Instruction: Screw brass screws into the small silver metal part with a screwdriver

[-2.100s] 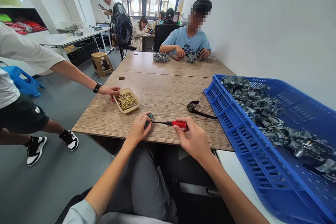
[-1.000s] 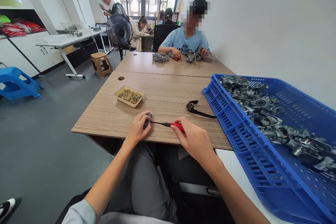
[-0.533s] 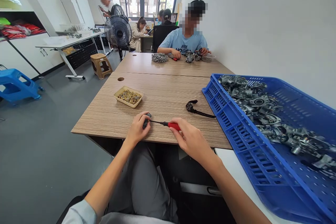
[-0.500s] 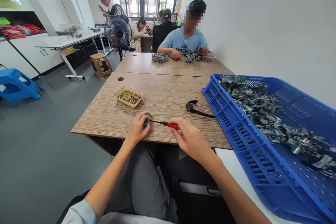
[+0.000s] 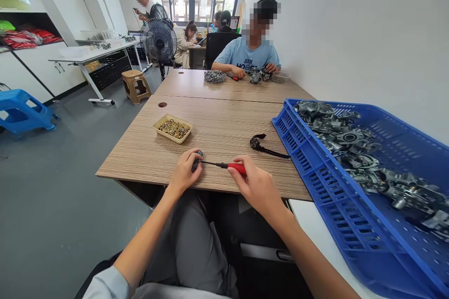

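Near the front edge of the wooden table (image 5: 224, 124), my left hand (image 5: 184, 168) is closed around a small dark grey metal part (image 5: 197, 160), mostly hidden by the fingers. My right hand (image 5: 257, 182) grips the red handle of a screwdriver (image 5: 237, 167). Its dark shaft points left, and the tip meets the part at my left fingertips; the exact contact point is too small to make out. Beyond my left hand sits a cream tray (image 5: 156, 131) holding many small brass-coloured pieces. A black wristwatch (image 5: 258, 145) lies to the right of it.
A blue plastic crate (image 5: 317, 182) full of metal castings (image 5: 351, 138) stands at the right, beside the wall. Across the table a co-worker in a light blue shirt (image 5: 245, 53) handles metal parts near a bowl of small pieces (image 5: 214, 76). A standing fan (image 5: 158, 42) is behind.
My right hand's fingers have shifted back and loosened on the screwdriver, so more of the red handle shows. My left hand holds the part in much the same place.
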The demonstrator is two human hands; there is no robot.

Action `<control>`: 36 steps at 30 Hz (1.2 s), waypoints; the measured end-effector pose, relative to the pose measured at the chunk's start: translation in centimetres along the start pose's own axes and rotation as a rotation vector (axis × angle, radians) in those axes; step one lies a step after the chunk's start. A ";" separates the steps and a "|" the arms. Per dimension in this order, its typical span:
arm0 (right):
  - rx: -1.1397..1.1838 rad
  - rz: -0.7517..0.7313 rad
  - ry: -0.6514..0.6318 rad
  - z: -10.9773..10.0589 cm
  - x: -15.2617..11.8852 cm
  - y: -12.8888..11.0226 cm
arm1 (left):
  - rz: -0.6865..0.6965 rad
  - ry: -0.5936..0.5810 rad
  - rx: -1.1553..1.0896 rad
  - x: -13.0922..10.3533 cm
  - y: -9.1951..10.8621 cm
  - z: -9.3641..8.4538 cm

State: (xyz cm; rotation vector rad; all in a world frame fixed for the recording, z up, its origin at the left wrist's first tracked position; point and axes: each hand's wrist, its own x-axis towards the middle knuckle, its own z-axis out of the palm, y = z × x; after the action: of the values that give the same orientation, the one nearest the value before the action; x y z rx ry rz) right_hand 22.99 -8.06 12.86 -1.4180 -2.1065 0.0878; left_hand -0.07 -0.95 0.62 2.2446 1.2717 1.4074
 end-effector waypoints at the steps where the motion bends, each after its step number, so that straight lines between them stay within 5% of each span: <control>1: -0.007 0.002 -0.010 0.0 0.0 0.0 | -0.001 -0.001 0.001 0.0 0.0 0.0; 5: 0.070 -0.100 -0.039 -0.1 0.0 0.0 | 0.005 0.000 -0.005 0.0 0.0 -0.1; 11: 0.000 0.019 -0.023 -0.2 0.1 0.0 | 0.002 0.001 -0.007 0.0 0.0 0.0; 16: 0.063 -0.133 -0.014 -0.5 0.2 0.0 | 0.008 0.004 -0.012 -0.1 -0.1 0.1; 20: -0.025 0.009 -0.011 -0.4 0.1 0.0 | 0.007 0.004 -0.010 -0.1 -0.1 0.1; 26: 0.038 -0.112 -0.012 -0.5 0.1 -0.1 | 0.005 -0.001 -0.011 0.0 0.1 0.1; 31: -0.057 0.042 -0.013 -0.4 0.1 -0.1 | 0.007 0.005 -0.009 0.0 0.1 0.1; 36: 0.036 -0.090 -0.029 -0.4 0.1 0.0 | 0.008 0.006 -0.008 0.0 0.1 0.1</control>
State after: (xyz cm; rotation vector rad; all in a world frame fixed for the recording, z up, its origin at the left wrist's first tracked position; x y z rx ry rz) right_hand 23.17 -8.13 13.22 -1.3062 -2.1780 0.1110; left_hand 0.03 -1.01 0.61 2.2443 1.2588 1.4206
